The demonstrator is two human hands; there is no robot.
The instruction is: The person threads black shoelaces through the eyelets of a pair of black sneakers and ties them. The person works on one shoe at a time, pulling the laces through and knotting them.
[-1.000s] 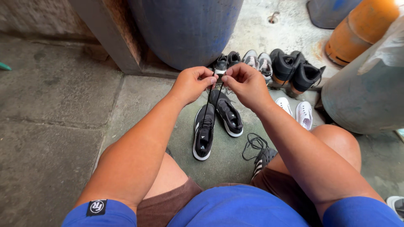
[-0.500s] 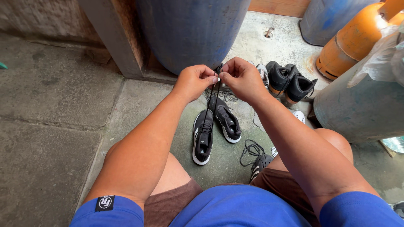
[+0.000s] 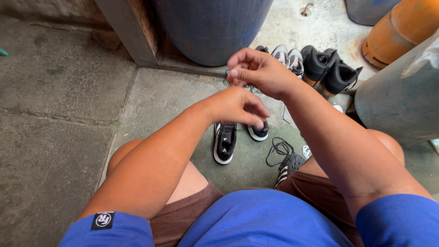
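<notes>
Down in the head view, the left hand (image 3: pixel 235 106) and right hand (image 3: pixel 258 71) hover above a black shoe (image 3: pixel 225 142) on the concrete floor (image 3: pixel 59 137), fingers pinched together on a thin black lace (image 3: pixel 284 114). Lacing looks unfinished: another loose lace (image 3: pixel 278 150) lies near, right of the shoe.

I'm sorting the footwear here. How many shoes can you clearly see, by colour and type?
Black low shoes: 3
Black high-tops: 2
Grey-white shoes: 2
Total: 7
A few more scraps are too hidden to count.
</notes>
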